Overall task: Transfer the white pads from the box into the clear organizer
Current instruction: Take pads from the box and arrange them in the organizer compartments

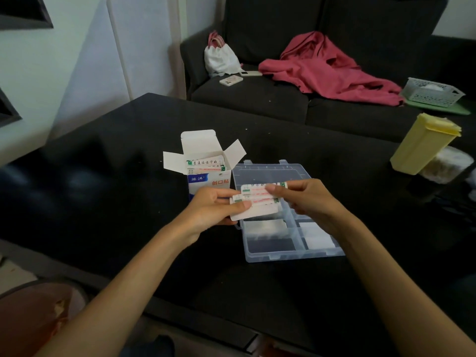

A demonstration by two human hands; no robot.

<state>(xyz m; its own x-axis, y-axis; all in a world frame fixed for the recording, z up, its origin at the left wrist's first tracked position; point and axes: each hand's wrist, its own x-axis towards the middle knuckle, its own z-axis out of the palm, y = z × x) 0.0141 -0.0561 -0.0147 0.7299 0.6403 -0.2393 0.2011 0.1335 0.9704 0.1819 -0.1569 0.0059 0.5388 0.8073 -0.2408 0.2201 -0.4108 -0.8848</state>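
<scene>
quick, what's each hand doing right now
Left hand: pinching the fanned white pads at their left end.
Right hand: pinching the same pads at their right end.

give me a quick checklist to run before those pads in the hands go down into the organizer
1. Pads held: ok. The left hand and right hand both pinch the fanned white pads.
2. Pads over the target: ok. They are held above the clear organizer.
3. Organizer open: ok. Its lid lies folded back on the table.
4. Free compartment: cannot tell. The near compartments already show white contents, and the hands hide the middle ones.
5. Pads squared up: not ok. They are splayed, not stacked.
6. Box emptied: not ok. More pads show inside its open top.
</scene>
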